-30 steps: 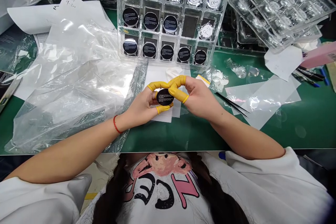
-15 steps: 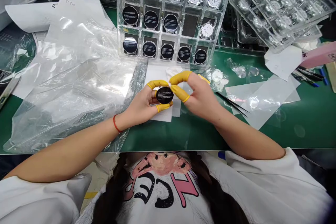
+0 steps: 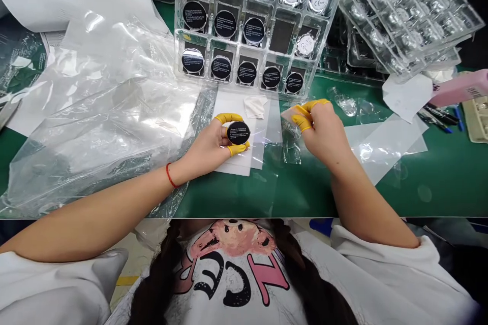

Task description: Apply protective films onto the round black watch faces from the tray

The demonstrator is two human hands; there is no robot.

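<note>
Head: black disc (image 3: 238,133) in left hand (image 3: 208,146)

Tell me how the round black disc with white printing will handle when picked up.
The round black disc with white printing is probably stiff: it looks flat and unbent, pinched in the left hand. Its circular edge suggests it could roll if stood on edge. Its glossy face may be slippery, though the yellow finger cots likely help grip.

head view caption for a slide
Left hand holds a black printed disc, right hand pinches clear film, both in yellow finger cots
</note>
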